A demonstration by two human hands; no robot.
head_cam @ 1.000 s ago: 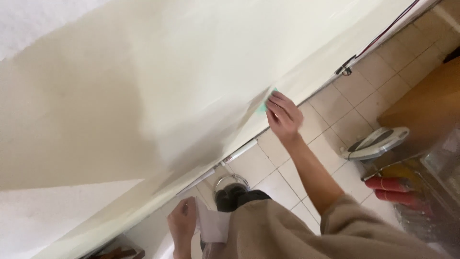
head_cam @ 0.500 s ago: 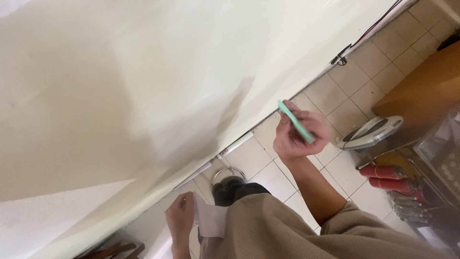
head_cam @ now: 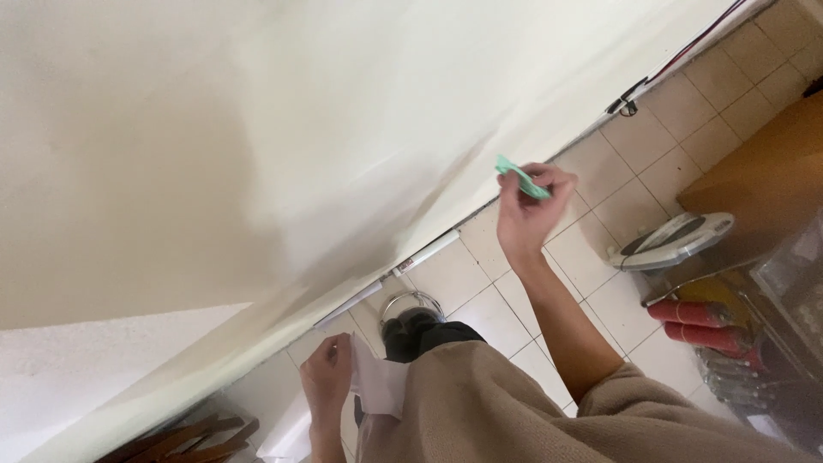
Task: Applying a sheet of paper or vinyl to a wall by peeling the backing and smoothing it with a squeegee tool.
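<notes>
A cream wall (head_cam: pixel 283 137) fills the upper left of the frame above the tiled floor (head_cam: pixel 634 184). Right of centre, the right hand (head_cam: pixel 525 210) pinches a green card (head_cam: pixel 520 177) (just off the wall). At the bottom, the left hand (head_cam: pixel 327 386) grips white paper (head_cam: pixel 379 386)

Your right hand (head_cam: pixel 527 214) is raised at the end of an outstretched, bare forearm, fingers (head_cam: pixel 549 182) curled and pinched closed near the fingertips. Your left hand (head_cam: pixel 326 386) hangs low beside your body, fingers folded in a loose grip, wrist straight, knuckles facing the camera.
</notes>
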